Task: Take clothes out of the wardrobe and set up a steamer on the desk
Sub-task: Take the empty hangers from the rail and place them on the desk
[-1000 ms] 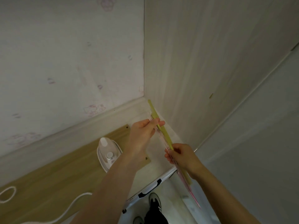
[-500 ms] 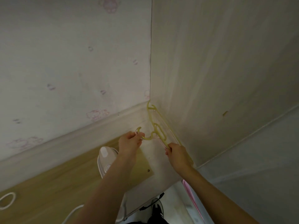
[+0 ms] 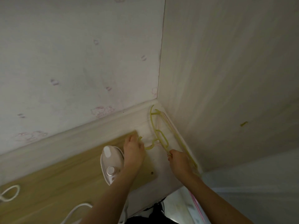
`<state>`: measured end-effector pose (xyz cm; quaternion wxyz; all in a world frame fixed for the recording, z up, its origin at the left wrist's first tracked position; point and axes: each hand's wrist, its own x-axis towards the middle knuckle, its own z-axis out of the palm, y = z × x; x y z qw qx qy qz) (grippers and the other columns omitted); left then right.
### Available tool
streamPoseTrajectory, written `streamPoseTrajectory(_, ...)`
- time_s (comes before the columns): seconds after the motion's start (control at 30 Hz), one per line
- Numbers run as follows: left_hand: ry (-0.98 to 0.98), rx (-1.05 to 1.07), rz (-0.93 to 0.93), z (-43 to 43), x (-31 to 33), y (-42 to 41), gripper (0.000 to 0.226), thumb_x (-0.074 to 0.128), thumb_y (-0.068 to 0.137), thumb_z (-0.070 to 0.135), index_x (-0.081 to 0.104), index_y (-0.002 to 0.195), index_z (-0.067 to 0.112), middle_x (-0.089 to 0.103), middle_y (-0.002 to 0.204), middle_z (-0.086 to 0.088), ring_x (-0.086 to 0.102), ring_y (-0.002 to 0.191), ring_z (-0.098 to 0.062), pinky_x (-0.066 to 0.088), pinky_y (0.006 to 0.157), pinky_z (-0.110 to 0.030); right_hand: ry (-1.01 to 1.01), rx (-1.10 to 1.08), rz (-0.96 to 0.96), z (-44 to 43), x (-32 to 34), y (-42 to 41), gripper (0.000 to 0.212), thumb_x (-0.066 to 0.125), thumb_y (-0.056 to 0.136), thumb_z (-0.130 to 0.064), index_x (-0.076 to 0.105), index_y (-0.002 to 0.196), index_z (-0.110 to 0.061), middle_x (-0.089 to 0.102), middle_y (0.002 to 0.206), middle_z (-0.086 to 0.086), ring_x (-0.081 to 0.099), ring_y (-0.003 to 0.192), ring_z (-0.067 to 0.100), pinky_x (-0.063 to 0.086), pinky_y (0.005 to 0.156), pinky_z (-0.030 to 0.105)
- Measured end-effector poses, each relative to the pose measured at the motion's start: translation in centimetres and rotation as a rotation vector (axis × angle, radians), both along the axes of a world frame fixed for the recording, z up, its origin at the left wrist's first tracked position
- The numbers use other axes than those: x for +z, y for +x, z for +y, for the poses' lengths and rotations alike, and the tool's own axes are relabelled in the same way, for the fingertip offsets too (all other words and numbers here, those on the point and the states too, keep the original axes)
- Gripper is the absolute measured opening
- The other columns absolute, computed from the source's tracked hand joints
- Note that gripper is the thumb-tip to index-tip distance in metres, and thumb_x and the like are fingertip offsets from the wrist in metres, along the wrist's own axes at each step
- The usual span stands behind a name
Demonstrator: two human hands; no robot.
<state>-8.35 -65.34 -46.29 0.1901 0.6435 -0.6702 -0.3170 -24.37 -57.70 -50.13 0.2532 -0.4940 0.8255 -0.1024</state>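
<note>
A yellow-green plastic hanger [image 3: 161,138] lies flat on the white end of the desk [image 3: 163,173], in the corner against the pale wardrobe side [image 3: 226,78]. My left hand [image 3: 133,149] holds its hook end. My right hand [image 3: 179,160] pinches the hanger's lower bar together with a thin pink hanger beneath it. A white steamer [image 3: 110,165] stands on the wooden desk top [image 3: 48,183], just left of my left wrist. Its white cord [image 3: 9,193] loops at the lower left.
A wall with faint pink prints [image 3: 80,62] rises behind the desk. A pink-edged clear bag [image 3: 196,206] hangs below my right forearm. Dark shoes [image 3: 155,209] show on the floor below the desk edge.
The hanger has turned from edge-on in the air to lying flat in the desk corner. Both hands have moved down and forward with it, and the view has tilted.
</note>
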Motion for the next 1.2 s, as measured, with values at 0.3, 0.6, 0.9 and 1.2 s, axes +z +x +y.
streamPoseTrajectory(0.3, -0.412, -0.559, -0.572, 1.3, -2.6, -1.8, 0.026, 0.061, 0.07, 0.008, 0.074, 0.093, 0.01, 0.071, 0.081, -0.005, 0.067, 0.08, -0.027, 0.054, 0.088, -0.042, -0.041, 0.025, -0.01, 0.2, -1.4, 0.0, 0.019, 0.048, 0.091, -0.011, 0.06, 0.077, -0.008, 0.066, 0.08, 0.01, 0.057, 0.068, 0.021, 0.028, 0.055, 0.028)
streamPoseTrajectory(0.6, -0.214, -0.643, -0.699, 0.9, -3.9, -1.4, 0.029, 0.077, 0.049, 0.007, 0.068, 0.076, 0.011, 0.063, 0.056, -0.005, 0.067, 0.062, -0.028, 0.057, 0.07, -0.035, 0.022, 0.089, 0.028, 0.0, -2.8, -0.1, 0.015, 0.044, 0.09, -0.012, 0.051, 0.077, -0.016, 0.045, 0.085, 0.003, 0.051, 0.08, 0.023, 0.033, 0.062, 0.031)
streamPoseTrajectory(0.9, -0.204, -0.638, -0.673, 0.6, -5.5, -2.2, 0.039, 0.086, 0.04, 0.008, 0.068, 0.075, 0.014, 0.064, 0.057, -0.004, 0.068, 0.062, -0.026, 0.056, 0.06, -0.032, 0.005, 0.165, 0.13, 0.6, -4.1, -1.0, 0.014, 0.043, 0.095, -0.017, 0.056, 0.102, -0.014, 0.054, 0.103, 0.005, 0.053, 0.094, 0.023, 0.034, 0.061, 0.03)
streamPoseTrajectory(1.2, -0.25, -0.639, -0.658, 0.2, -6.6, -1.7, 0.043, 0.087, 0.043, 0.008, 0.069, 0.081, 0.014, 0.067, 0.065, -0.004, 0.069, 0.066, -0.026, 0.054, 0.052, -0.032, 0.013, 0.221, 0.181, 1.6, -3.8, -0.9, 0.014, 0.051, 0.09, -0.009, 0.059, 0.101, -0.008, 0.058, 0.105, 0.01, 0.056, 0.095, 0.027, 0.041, 0.061, 0.034)
